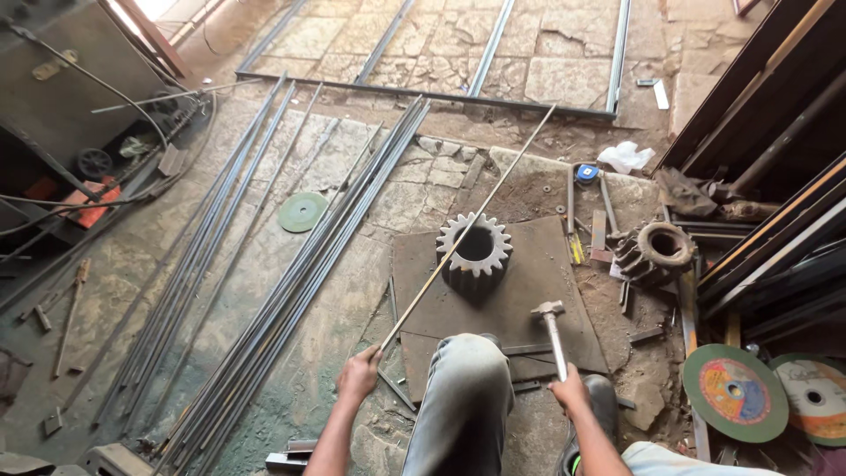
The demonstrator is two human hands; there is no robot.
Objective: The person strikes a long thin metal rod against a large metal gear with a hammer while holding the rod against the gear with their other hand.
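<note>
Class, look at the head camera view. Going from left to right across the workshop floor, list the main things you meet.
Red object → green disc → left hand gripping thin rod → gear → hammer in right hand → rusty gear → green-rimmed cutting disc.

CLEAR: bare floor [370, 308] at lower centre-left, between rod bundle [300, 273] and steel plate [529, 291] | BLOCKED: gear [474, 256] centre, long rod [458, 238] crossing it | RIGHT: second gear [654, 251], cutting discs [736, 392], stacked bars [775, 238] crowd passage.
</note>
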